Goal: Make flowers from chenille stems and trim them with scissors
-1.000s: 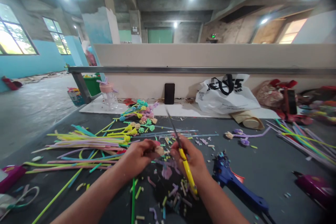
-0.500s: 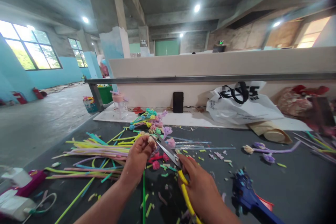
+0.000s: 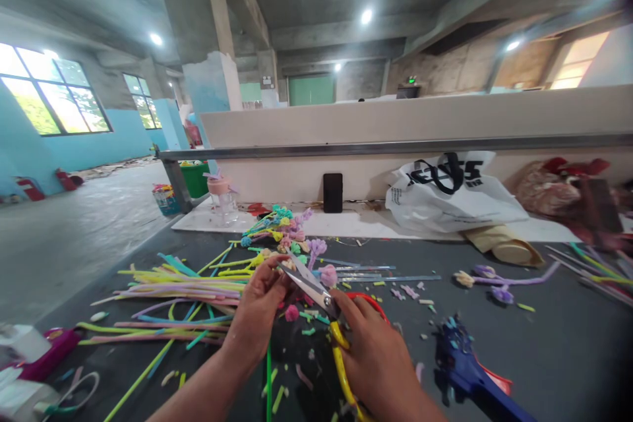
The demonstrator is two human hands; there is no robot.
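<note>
Now, near to far:
Right hand [image 3: 373, 359]: we are gripping the scissors [image 3: 316, 297] by their yellow handles, fingers closed through the loops, blades parted.
Left hand [image 3: 260, 306]: we are pinching a small flower [image 3: 285, 264] at our fingertips, right at the blade tips.
Cutting well: we are keeping fingertips clear of the blades, holding the flower steady, snipping with the tips only.
Beside us: glue gun [image 3: 467, 372], scattered offcuts.
Further off: stems [image 3: 188, 280], flower bunch [image 3: 279, 227], phone [image 3: 333, 192], bag [image 3: 452, 191].
</note>
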